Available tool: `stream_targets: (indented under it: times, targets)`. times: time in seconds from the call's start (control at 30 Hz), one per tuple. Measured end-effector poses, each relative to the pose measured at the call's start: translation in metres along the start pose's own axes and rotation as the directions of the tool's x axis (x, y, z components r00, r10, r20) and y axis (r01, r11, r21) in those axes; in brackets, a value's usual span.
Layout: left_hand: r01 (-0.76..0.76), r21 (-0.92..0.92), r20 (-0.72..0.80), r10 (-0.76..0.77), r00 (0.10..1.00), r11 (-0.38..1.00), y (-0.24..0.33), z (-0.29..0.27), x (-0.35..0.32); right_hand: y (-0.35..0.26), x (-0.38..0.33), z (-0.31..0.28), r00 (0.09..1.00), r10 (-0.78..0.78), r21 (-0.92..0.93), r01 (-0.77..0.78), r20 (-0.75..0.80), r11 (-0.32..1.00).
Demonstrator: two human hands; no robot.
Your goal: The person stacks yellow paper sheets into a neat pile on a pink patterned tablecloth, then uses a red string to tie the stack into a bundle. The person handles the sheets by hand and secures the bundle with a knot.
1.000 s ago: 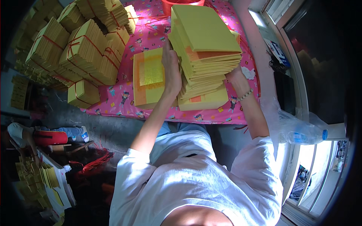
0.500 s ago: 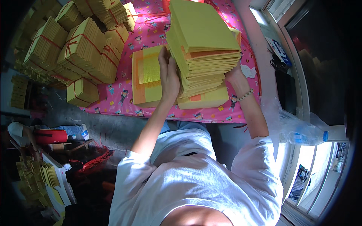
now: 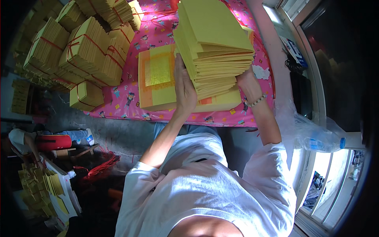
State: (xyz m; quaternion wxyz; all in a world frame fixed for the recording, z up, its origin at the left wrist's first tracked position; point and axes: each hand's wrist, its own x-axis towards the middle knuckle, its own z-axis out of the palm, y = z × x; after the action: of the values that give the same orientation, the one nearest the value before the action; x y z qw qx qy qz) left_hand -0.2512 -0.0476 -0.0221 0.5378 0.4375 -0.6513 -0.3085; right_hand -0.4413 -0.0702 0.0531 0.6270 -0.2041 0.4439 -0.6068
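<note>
A thick stack of folded yellow paper (image 3: 217, 31) is held up between my two hands, tilted above the table. My left hand (image 3: 185, 87) presses its left side, fingers straight and together along the lower edge. At the right edge my right hand (image 3: 245, 81) grips the stack, most of its fingers hidden behind the paper. Beneath lies a flat yellow pile (image 3: 154, 100) with orange print and a gold square (image 3: 157, 72) on its top sheet. The held stack covers the right part of this pile.
Several yellow paper bundles (image 3: 85, 51) tied with red string stand at the left of the pink patterned table cover (image 3: 130, 93). White crumpled paper (image 3: 261, 72) lies right of my hands. A plastic bottle (image 3: 323, 143) is at the right. Another person (image 3: 21, 140) works with yellow paper at lower left.
My left hand has moved right and slightly down, its fingers now against the stack's side. The lower sheets of the stack sit more evenly. My right hand has barely moved.
</note>
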Motion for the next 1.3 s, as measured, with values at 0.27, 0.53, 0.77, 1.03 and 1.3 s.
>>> stream_targets:
  times: [0.27,0.53,0.77,1.03,1.3]
  targets:
    - [0.080,0.284,0.086,-0.109,0.990,0.955,-0.062,-0.013,-0.017,-0.002,-0.016,0.017,0.998,-0.026,-0.084,0.030,0.051,0.996]
    - [0.325,-0.675,0.118,-0.338,0.934,0.663,0.016,-0.011,0.023,-0.002,-0.003,0.003,0.989,-0.072,-0.146,0.091,0.128,0.985]
    - [0.323,-0.730,0.111,-0.362,0.926,0.603,0.020,-0.004,0.035,0.013,-0.004,-0.008,0.994,-0.082,-0.115,0.089,0.071,0.989]
    - [0.497,-0.684,0.210,-0.507,0.836,0.534,0.012,0.001,0.032,0.018,-0.009,-0.007,0.996,-0.067,-0.125,0.075,0.064,0.989]
    - [0.405,-0.728,0.114,-0.485,0.867,0.553,0.001,0.001,0.032,0.019,-0.011,-0.008,0.996,-0.059,-0.137,0.067,0.059,0.988]
